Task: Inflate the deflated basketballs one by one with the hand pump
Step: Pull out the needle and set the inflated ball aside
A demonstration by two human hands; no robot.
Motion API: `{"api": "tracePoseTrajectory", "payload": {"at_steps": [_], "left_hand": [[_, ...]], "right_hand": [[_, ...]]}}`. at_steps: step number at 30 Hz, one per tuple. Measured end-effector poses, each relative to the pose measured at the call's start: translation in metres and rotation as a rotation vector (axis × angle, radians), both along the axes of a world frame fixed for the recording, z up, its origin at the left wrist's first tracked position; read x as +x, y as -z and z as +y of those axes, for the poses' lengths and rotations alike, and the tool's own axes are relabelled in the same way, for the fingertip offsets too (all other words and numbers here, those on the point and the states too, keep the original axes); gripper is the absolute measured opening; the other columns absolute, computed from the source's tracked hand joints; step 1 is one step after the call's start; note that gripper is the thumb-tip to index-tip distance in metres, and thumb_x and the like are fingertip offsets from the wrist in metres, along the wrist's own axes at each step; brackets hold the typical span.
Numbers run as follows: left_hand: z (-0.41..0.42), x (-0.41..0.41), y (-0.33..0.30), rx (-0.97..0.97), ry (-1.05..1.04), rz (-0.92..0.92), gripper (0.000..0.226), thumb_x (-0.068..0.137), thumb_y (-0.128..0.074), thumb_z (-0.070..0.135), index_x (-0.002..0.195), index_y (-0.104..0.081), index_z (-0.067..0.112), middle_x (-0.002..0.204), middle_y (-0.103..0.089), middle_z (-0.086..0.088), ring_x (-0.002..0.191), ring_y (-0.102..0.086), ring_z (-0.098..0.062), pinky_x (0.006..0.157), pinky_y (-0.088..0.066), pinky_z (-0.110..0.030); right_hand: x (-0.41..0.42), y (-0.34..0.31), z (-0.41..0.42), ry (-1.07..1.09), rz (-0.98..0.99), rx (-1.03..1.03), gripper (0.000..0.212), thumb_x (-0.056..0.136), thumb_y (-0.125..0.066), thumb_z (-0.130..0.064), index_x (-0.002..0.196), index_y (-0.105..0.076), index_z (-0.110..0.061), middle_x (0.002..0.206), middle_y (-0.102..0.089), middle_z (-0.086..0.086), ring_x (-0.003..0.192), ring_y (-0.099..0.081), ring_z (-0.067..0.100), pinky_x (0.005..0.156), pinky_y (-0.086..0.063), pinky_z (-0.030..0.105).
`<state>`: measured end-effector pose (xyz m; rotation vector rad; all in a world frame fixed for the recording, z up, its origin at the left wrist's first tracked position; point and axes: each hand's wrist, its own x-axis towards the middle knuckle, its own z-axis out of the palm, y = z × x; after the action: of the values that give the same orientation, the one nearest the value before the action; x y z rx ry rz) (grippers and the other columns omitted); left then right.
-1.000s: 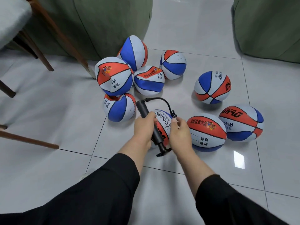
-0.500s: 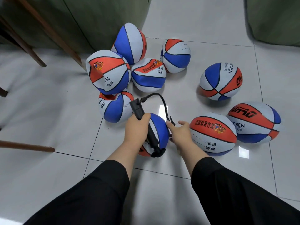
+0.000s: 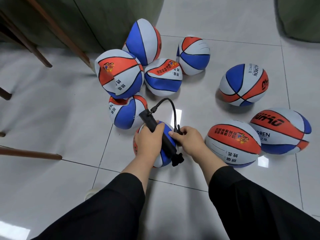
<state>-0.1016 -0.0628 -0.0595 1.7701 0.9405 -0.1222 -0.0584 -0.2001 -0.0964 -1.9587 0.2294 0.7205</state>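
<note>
A black hand pump [image 3: 161, 137] lies across a blue, white and orange basketball [image 3: 166, 155] on the floor. My left hand [image 3: 149, 144] grips the pump barrel and rests on that ball. My right hand [image 3: 188, 141] pinches the nozzle end of the pump's black hose [image 3: 170, 105] at the ball's right side. The hose loops up from the pump's top. Several more basketballs lie around: dented, flat ones [image 3: 119, 73] behind the pump, rounder ones [image 3: 232, 142] to the right.
Wooden chair legs [image 3: 57, 30] stand at the upper left and a wooden rail [image 3: 31, 153] juts in at the left. Green upholstered furniture [image 3: 103, 19] sits behind the balls, another green piece [image 3: 299, 16] at the top right. The floor is glossy white tile.
The ball under my hands has turned, its blue panel now up instead of the lettered white one. My right hand has come closer to the hose end. The view has moved nearer.
</note>
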Motion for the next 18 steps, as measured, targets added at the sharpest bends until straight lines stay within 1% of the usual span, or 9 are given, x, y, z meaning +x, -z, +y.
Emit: {"api": "tracePoseTrajectory", "payload": {"at_steps": [1, 3, 6, 8, 9, 12, 14, 16, 18], "left_hand": [[0.002, -0.001, -0.001, -0.011, -0.005, -0.001, 0.025, 0.069, -0.052, 0.07, 0.087, -0.067, 0.062, 0.091, -0.074, 0.011, 0.104, -0.067, -0.021, 0.095, -0.055, -0.054], [0.005, -0.004, -0.004, -0.034, -0.012, 0.0, 0.027, 0.068, -0.052, 0.068, 0.086, -0.069, 0.059, 0.093, -0.074, 0.008, 0.098, -0.069, -0.022, 0.09, -0.058, -0.056], [0.007, -0.005, -0.01, -0.058, -0.014, -0.014, 0.026, 0.07, -0.054, 0.061, 0.087, -0.07, 0.049, 0.097, -0.074, 0.005, 0.094, -0.069, -0.021, 0.091, -0.058, -0.053], [0.009, -0.005, -0.013, -0.08, -0.017, -0.028, 0.022, 0.074, -0.056, 0.053, 0.089, -0.07, 0.045, 0.098, -0.073, 0.005, 0.095, -0.069, -0.02, 0.096, -0.056, -0.048], [0.01, -0.006, -0.013, -0.088, -0.013, -0.032, 0.022, 0.074, -0.056, 0.052, 0.089, -0.07, 0.045, 0.1, -0.073, 0.005, 0.097, -0.069, -0.019, 0.097, -0.055, -0.047], [0.01, -0.009, -0.01, -0.096, 0.006, -0.034, 0.032, 0.066, -0.055, 0.059, 0.092, -0.071, 0.048, 0.106, -0.073, 0.004, 0.101, -0.068, -0.019, 0.098, -0.055, -0.048], [0.01, -0.011, -0.007, -0.103, 0.015, -0.035, 0.036, 0.064, -0.053, 0.06, 0.093, -0.072, 0.05, 0.108, -0.073, 0.006, 0.104, -0.067, -0.019, 0.099, -0.055, -0.049], [0.011, -0.012, -0.007, -0.112, 0.017, -0.044, 0.033, 0.071, -0.057, 0.054, 0.099, -0.074, 0.045, 0.109, -0.073, 0.005, 0.104, -0.067, -0.019, 0.1, -0.055, -0.046], [0.013, -0.014, -0.006, -0.132, 0.015, -0.056, 0.03, 0.083, -0.062, 0.043, 0.109, -0.076, 0.038, 0.111, -0.073, 0.0, 0.1, -0.068, -0.018, 0.097, -0.057, -0.041]], "right_hand": [[0.003, -0.001, -0.001, -0.037, 0.018, 0.006, 0.04, 0.085, -0.08, -0.041, 0.074, -0.055, -0.012, 0.07, -0.064, 0.003, 0.068, -0.059, 0.022, 0.07, -0.052, 0.037], [0.006, -0.005, -0.003, -0.107, 0.025, -0.013, 0.042, 0.084, -0.081, -0.039, 0.069, -0.05, -0.014, 0.064, -0.064, 0.003, 0.067, -0.061, 0.023, 0.07, -0.053, 0.039], [0.005, -0.008, 0.0, -0.133, 0.001, -0.048, 0.041, 0.087, -0.078, -0.038, 0.071, -0.049, -0.014, 0.073, -0.071, 0.013, 0.07, -0.065, 0.028, 0.071, -0.054, 0.04], [0.003, -0.008, 0.001, -0.112, -0.017, -0.044, 0.039, 0.088, -0.076, -0.036, 0.073, -0.048, -0.014, 0.08, -0.074, 0.016, 0.077, -0.069, 0.037, 0.076, -0.057, 0.044], [0.002, -0.008, 0.0, -0.101, -0.022, -0.036, 0.038, 0.088, -0.076, -0.034, 0.074, -0.046, -0.015, 0.08, -0.074, 0.016, 0.082, -0.07, 0.039, 0.079, -0.057, 0.046], [0.001, -0.008, -0.004, -0.083, -0.011, -0.006, 0.038, 0.087, -0.076, -0.027, 0.072, -0.043, -0.015, 0.071, -0.072, 0.012, 0.085, -0.071, 0.04, 0.082, -0.057, 0.05], [-0.002, -0.008, -0.005, -0.065, 0.001, 0.01, 0.036, 0.082, -0.076, -0.027, 0.071, -0.043, -0.015, 0.067, -0.069, 0.01, 0.084, -0.071, 0.041, 0.082, -0.057, 0.053], [-0.006, -0.008, -0.006, -0.041, 0.019, 0.039, 0.034, 0.073, -0.074, -0.034, 0.071, -0.045, -0.016, 0.068, -0.066, 0.01, 0.077, -0.07, 0.039, 0.083, -0.056, 0.057], [-0.009, -0.005, -0.008, -0.025, 0.034, 0.075, 0.037, 0.065, -0.071, -0.042, 0.071, -0.045, -0.017, 0.067, -0.06, 0.007, 0.07, -0.063, 0.028, 0.082, -0.056, 0.058]]}}
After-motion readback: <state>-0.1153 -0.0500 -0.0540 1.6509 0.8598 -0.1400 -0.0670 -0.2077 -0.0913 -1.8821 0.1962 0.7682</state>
